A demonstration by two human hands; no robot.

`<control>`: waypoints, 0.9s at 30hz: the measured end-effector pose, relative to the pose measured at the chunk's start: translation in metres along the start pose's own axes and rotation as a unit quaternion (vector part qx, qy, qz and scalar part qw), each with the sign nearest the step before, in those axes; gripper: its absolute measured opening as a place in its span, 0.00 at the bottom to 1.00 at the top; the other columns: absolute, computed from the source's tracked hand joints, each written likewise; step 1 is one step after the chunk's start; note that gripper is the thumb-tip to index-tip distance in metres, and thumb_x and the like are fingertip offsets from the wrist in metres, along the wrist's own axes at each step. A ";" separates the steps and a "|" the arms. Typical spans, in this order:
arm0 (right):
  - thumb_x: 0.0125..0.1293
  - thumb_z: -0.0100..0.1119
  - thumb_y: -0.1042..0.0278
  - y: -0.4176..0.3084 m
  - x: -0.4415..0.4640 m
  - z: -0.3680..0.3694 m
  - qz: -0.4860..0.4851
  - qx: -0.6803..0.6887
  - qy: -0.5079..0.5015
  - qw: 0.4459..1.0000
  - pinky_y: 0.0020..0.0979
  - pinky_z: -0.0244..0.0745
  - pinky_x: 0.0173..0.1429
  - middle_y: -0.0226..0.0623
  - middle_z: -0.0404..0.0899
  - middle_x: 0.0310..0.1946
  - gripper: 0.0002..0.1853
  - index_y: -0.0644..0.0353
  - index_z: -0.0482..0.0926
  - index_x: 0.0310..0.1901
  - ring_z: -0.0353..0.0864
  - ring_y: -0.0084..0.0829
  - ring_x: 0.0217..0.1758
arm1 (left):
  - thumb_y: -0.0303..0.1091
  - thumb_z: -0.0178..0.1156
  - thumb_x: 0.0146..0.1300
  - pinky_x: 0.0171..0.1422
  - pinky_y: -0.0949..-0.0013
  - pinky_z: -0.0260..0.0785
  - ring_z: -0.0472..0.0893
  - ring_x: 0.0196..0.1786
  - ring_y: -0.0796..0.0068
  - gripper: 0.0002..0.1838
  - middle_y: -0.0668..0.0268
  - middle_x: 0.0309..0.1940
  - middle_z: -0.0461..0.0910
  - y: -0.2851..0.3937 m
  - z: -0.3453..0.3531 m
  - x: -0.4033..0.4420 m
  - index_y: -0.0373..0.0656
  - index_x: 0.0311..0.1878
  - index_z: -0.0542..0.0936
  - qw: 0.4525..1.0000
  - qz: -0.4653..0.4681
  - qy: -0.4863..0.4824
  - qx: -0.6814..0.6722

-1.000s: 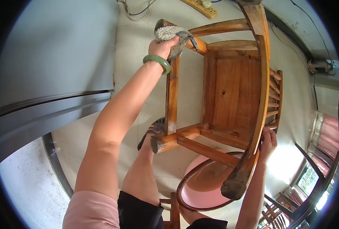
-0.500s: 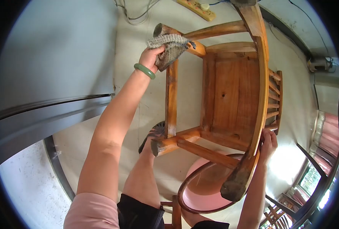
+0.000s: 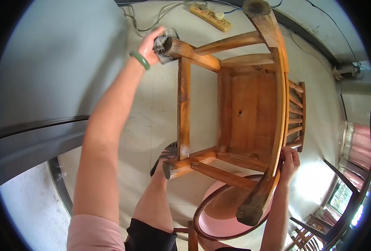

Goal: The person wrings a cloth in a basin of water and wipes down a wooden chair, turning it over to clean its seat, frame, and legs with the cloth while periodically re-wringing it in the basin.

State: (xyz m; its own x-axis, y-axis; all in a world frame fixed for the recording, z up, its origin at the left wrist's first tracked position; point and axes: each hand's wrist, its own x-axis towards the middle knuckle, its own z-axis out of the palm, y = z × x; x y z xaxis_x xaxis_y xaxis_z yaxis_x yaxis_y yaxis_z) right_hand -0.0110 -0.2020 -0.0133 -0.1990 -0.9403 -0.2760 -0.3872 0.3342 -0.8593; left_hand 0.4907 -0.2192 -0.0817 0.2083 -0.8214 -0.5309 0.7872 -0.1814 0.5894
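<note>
A wooden chair [image 3: 184, 108] is tipped over, so the underside of its seat and its legs face me. My left hand [image 3: 150, 44], with a green bangle on its wrist, is closed round a grey, shaggy cloth [image 3: 165, 47]. That cloth presses against the end of the upper left chair leg. Lower right, my right hand [image 3: 290, 163] has its fingers curled on the long side post of the chair; part of them is hidden behind the wood. Under the lower leg stands a pink basin [image 3: 214, 227] with a brown rim and murky water in it.
A yellow power strip [image 3: 210, 17] with cables lies on the floor beyond the chair. A large grey cabinet-like surface [image 3: 56, 62] borders the left side. At lower right are more wooden chairs [image 3: 304, 238] and a pink curtain [image 3: 358, 140].
My left hand and the cloth have moved up and left, from the leg's upper side to its end. The chair has shifted slightly left and down in view. My right hand keeps its hold.
</note>
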 end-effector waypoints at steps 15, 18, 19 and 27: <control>0.56 0.52 0.73 0.004 -0.003 -0.001 -0.017 0.004 0.006 1.000 0.19 0.66 0.38 0.30 0.75 0.25 0.06 0.67 0.77 0.29 0.71 0.19 0.30 | 0.33 0.48 0.53 0.47 0.58 0.64 0.64 0.55 0.53 0.14 0.52 0.48 0.70 -0.100 0.084 -0.045 0.39 0.38 0.79 0.182 0.308 0.091 0.929; 0.56 0.52 0.73 -0.003 -0.003 0.006 -0.031 0.014 0.002 0.999 0.20 0.66 0.38 0.31 0.76 0.25 0.06 0.67 0.77 0.30 0.72 0.19 0.30 | 0.35 0.48 0.53 0.45 0.56 0.65 0.65 0.54 0.48 0.16 0.48 0.48 0.69 -0.098 0.095 -0.045 0.38 0.41 0.78 0.183 0.202 0.038 0.961; 0.56 0.52 0.73 0.002 -0.001 0.005 -0.025 0.010 0.012 1.000 0.20 0.67 0.38 0.31 0.76 0.25 0.06 0.67 0.77 0.30 0.72 0.20 0.31 | 0.35 0.49 0.53 0.44 0.55 0.65 0.66 0.51 0.47 0.17 0.48 0.46 0.69 -0.111 0.097 -0.039 0.37 0.42 0.78 0.088 0.197 0.098 0.972; 0.55 0.52 0.73 -0.008 -0.008 0.005 -0.030 -0.047 0.015 0.998 0.19 0.66 0.39 0.31 0.75 0.24 0.06 0.67 0.77 0.30 0.71 0.18 0.31 | 0.34 0.49 0.53 0.40 0.49 0.65 0.68 0.45 0.53 0.17 0.53 0.44 0.69 -0.162 0.104 0.017 0.34 0.42 0.77 0.092 0.186 -0.030 0.978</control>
State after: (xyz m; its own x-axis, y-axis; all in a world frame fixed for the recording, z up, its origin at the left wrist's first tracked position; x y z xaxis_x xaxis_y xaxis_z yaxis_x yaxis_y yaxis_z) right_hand -0.0012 -0.1972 -0.0062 -0.1995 -0.9568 -0.2113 -0.4817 0.2836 -0.8292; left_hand 0.3069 -0.2601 -0.1231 -0.0396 -0.9584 -0.2828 -0.8894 0.1628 -0.4272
